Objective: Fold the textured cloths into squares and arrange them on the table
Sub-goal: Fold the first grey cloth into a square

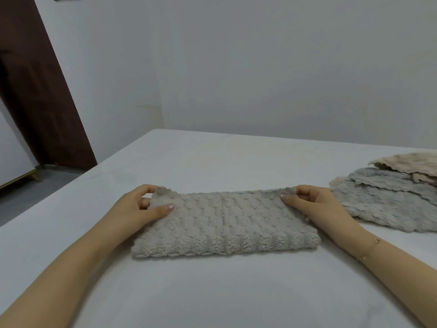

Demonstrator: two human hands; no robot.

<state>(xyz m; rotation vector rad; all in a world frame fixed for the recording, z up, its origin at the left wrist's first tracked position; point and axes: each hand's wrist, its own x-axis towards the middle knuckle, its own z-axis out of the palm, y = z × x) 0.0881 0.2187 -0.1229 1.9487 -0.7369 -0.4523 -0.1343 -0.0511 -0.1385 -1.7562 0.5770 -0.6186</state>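
I see the folded grey cloth (224, 226) lying mid-table (212, 157), my left hand (139, 207) pinching its far left corner, right hand (314, 204) pinching the far right one; unfolded cloth pile (387, 197) sits right.

Left hand (139, 207) & right hand (314, 204) pinch far corners of folded grey cloth (224, 228); unfolded pile (392, 197) at right.

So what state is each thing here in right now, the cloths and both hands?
Beige cloth: folded into a long rectangle, flat on the table, not yet square.
Left hand: pinches the cloth's far left corner.
Right hand: pinches the far right corner.
Pile of cloths: unfolded, loosely stacked at the right.
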